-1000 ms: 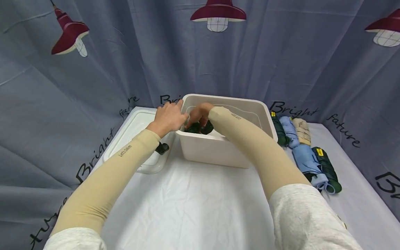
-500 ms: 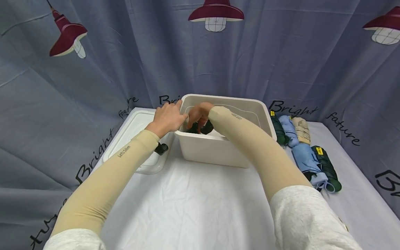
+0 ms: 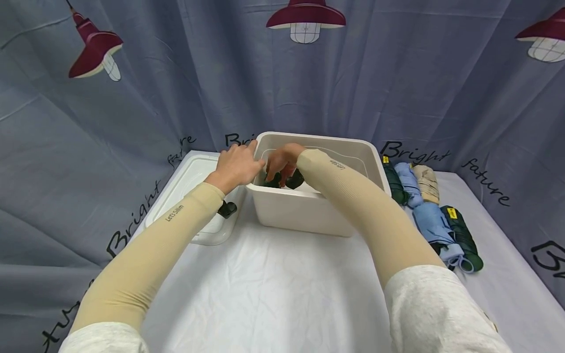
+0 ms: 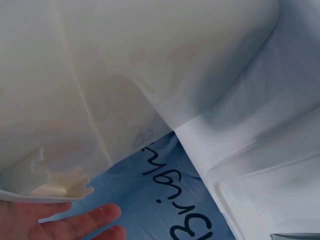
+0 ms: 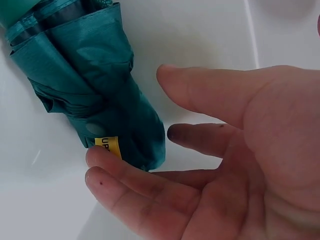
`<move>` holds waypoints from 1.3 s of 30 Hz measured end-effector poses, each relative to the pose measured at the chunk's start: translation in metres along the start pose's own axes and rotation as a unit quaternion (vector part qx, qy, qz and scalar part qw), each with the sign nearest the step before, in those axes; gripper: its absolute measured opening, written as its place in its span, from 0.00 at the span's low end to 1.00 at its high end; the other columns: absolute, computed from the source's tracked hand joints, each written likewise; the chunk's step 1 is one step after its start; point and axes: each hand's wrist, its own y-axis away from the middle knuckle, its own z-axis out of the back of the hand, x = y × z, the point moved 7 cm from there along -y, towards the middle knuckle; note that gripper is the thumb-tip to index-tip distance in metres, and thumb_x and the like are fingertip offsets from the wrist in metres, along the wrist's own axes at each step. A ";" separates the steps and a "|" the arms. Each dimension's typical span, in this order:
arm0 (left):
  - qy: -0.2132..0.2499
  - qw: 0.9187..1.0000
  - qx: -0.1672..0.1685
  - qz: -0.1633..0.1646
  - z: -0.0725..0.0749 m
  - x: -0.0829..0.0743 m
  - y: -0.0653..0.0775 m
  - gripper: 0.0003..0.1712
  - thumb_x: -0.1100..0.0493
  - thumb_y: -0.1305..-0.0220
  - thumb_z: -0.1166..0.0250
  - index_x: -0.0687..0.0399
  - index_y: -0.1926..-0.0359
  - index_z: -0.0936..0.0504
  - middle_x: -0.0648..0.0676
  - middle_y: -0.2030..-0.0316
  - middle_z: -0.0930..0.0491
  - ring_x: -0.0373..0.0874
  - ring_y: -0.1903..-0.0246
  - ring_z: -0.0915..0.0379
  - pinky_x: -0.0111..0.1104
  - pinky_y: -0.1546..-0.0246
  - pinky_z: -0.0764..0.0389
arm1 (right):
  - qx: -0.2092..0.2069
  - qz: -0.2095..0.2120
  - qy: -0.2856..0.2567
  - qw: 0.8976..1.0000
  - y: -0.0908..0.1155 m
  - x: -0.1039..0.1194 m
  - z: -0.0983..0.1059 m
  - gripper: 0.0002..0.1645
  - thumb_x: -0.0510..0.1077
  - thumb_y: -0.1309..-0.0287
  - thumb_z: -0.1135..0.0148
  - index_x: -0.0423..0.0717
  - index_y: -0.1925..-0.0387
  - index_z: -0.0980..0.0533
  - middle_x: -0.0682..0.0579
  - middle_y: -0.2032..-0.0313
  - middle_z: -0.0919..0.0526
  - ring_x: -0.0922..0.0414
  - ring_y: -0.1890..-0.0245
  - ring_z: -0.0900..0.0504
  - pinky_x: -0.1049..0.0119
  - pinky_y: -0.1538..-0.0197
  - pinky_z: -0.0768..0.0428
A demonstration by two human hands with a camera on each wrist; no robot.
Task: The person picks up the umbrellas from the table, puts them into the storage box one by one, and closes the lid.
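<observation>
Inside the white plastic bin (image 3: pixel 304 211) lies a folded dark green umbrella (image 5: pixel 107 90) with a yellow label, its wrapped canopy best seen in the right wrist view. My right hand (image 3: pixel 284 162) reaches down into the bin at its left end, fingers loosely spread beside the umbrella, with two fingertips at the label. A dark rounded end (image 3: pixel 295 180) shows just below that hand in the head view. My left hand (image 3: pixel 238 166) rests on the bin's left rim, thumb toward the inside; in the left wrist view its fingers (image 4: pixel 85 225) extend straight below the rim, outside the wall.
Left of the bin lies a white lid (image 3: pixel 205 169), with a black object (image 3: pixel 227 209) on it partly behind my left forearm. Several folded umbrellas lie at right, among them a beige one (image 3: pixel 426 184) and a dark green one (image 3: pixel 461 238). A grey-blue curtain (image 3: pixel 212 88) hangs behind.
My right hand and the dark end below it have shifted very slightly to the right. The left hand stays on the rim.
</observation>
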 end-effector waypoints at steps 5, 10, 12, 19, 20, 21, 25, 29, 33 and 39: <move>0.002 1.000 0.002 0.001 0.000 -0.001 0.000 0.40 0.40 0.26 0.52 0.51 0.21 0.47 0.62 0.32 0.29 0.62 0.33 0.35 0.61 0.36 0.36 | -0.010 -0.003 0.015 1.000 0.003 -0.002 0.002 0.42 0.46 0.28 0.45 0.43 0.21 0.49 0.44 0.23 0.42 0.43 0.36 0.23 0.58 0.46 0.26; 0.000 1.000 0.003 0.001 0.000 0.000 0.000 0.41 0.40 0.27 0.53 0.52 0.20 0.48 0.61 0.32 0.30 0.62 0.33 0.35 0.61 0.37 0.35 | -0.016 -0.002 0.022 1.000 0.004 -0.005 0.004 0.42 0.47 0.28 0.44 0.44 0.21 0.49 0.42 0.24 0.41 0.41 0.37 0.23 0.52 0.37 0.26; -0.001 1.000 0.002 0.002 0.000 0.000 0.001 0.41 0.40 0.27 0.53 0.52 0.20 0.48 0.61 0.32 0.29 0.62 0.34 0.34 0.61 0.37 0.34 | -0.020 0.001 0.024 1.000 0.006 -0.007 0.006 0.43 0.48 0.29 0.43 0.45 0.21 0.49 0.40 0.25 0.40 0.41 0.37 0.22 0.51 0.37 0.26; 0.008 1.000 0.007 0.003 -0.001 -0.001 0.002 0.42 0.40 0.27 0.54 0.52 0.20 0.50 0.62 0.31 0.30 0.62 0.33 0.35 0.62 0.37 0.35 | -0.044 0.018 0.034 0.998 0.026 -0.012 0.008 0.44 0.50 0.30 0.42 0.45 0.21 0.48 0.39 0.24 0.42 0.42 0.38 0.22 0.51 0.41 0.21; 0.008 1.000 0.007 0.004 -0.001 -0.001 0.002 0.42 0.40 0.27 0.54 0.52 0.20 0.50 0.62 0.31 0.30 0.62 0.32 0.35 0.62 0.37 0.35 | -0.047 0.021 0.033 0.998 0.030 -0.012 0.008 0.44 0.49 0.30 0.42 0.45 0.21 0.48 0.40 0.24 0.43 0.42 0.38 0.22 0.51 0.41 0.21; 0.008 1.000 0.008 0.005 -0.001 -0.001 0.002 0.42 0.40 0.27 0.54 0.52 0.20 0.50 0.62 0.31 0.30 0.62 0.32 0.36 0.62 0.36 0.35 | -0.050 0.024 0.029 0.998 0.034 -0.013 0.008 0.44 0.49 0.30 0.41 0.45 0.21 0.48 0.41 0.24 0.42 0.42 0.37 0.22 0.51 0.41 0.21; 0.009 1.000 0.008 0.008 -0.001 -0.001 0.004 0.42 0.40 0.27 0.54 0.52 0.20 0.50 0.63 0.30 0.31 0.62 0.32 0.36 0.61 0.37 0.35 | -0.063 0.039 0.020 0.997 0.047 -0.014 0.007 0.43 0.48 0.31 0.40 0.45 0.21 0.47 0.44 0.24 0.41 0.41 0.37 0.23 0.50 0.40 0.21; 0.014 1.000 0.010 0.003 -0.002 -0.001 0.004 0.42 0.40 0.28 0.53 0.52 0.20 0.49 0.63 0.32 0.30 0.63 0.33 0.34 0.61 0.38 0.33 | -0.080 0.048 0.028 0.995 0.059 -0.019 0.007 0.42 0.50 0.31 0.40 0.47 0.22 0.44 0.45 0.25 0.39 0.43 0.38 0.22 0.51 0.41 0.21; 0.015 1.000 0.007 -0.002 -0.002 -0.001 0.003 0.42 0.40 0.29 0.53 0.52 0.21 0.48 0.63 0.35 0.27 0.62 0.37 0.31 0.60 0.41 0.30 | -0.092 0.062 0.036 0.993 0.071 -0.027 0.008 0.41 0.50 0.31 0.39 0.47 0.22 0.43 0.45 0.26 0.38 0.44 0.39 0.21 0.53 0.43 0.19; 0.022 1.000 0.000 -0.010 0.000 -0.003 0.003 0.40 0.43 0.27 0.53 0.52 0.21 0.47 0.63 0.37 0.25 0.63 0.39 0.29 0.59 0.44 0.27 | -0.124 0.081 0.047 0.988 0.091 -0.039 0.011 0.39 0.50 0.32 0.40 0.47 0.23 0.40 0.45 0.33 0.26 0.48 0.43 0.18 0.56 0.47 0.17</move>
